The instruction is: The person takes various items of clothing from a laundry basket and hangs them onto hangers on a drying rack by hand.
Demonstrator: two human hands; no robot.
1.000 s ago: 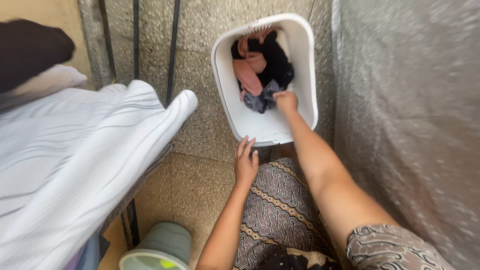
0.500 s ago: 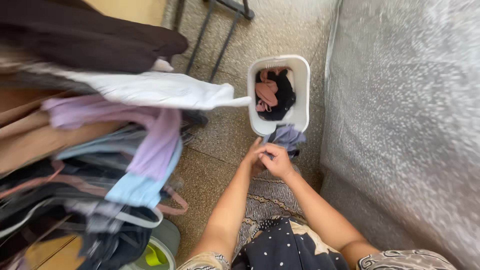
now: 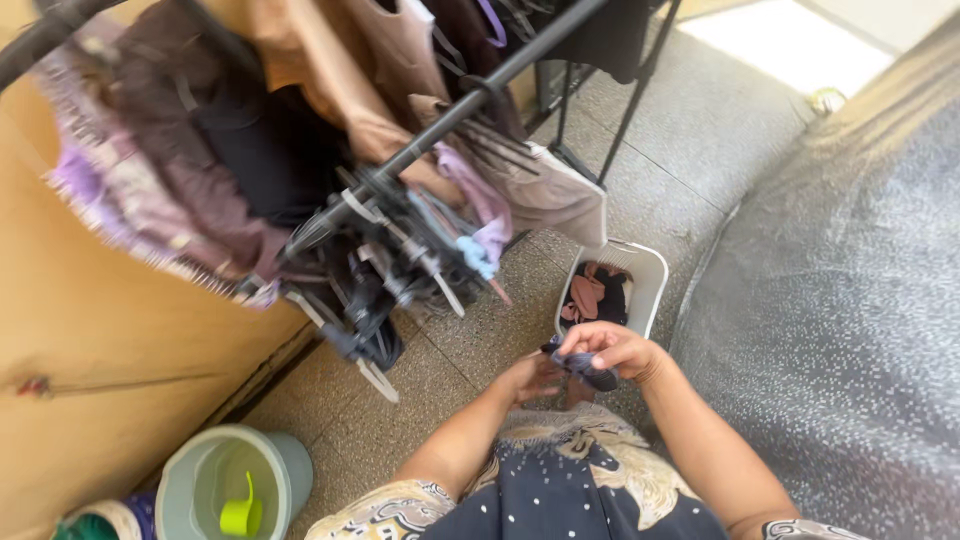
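My right hand (image 3: pixel 618 349) grips a small dark grey-blue garment (image 3: pixel 586 368) in front of my body. My left hand (image 3: pixel 530 378) is just beside it, fingers curled on the same cloth from below. Beyond both hands, on the speckled floor, stands a white laundry basket (image 3: pixel 650 280) with pink and black clothes (image 3: pixel 590 295) inside. A black clothes rack (image 3: pixel 500 72) crowded with hanging garments and hangers fills the upper left, at about my head height.
A pale green bucket (image 3: pixel 195 480) with a yellow-green scoop (image 3: pixel 240 515) inside sits at the lower left by a yellow wall (image 3: pixel 90 330). A grey speckled wall (image 3: pixel 860 300) rises on the right. Sunlit floor (image 3: pixel 780 40) lies at the top right.
My right hand lifted the grey-blue garment out of the basket and my left hand joined it. My view rose, so the basket looks farther and the rack of hanging clothes came into sight.
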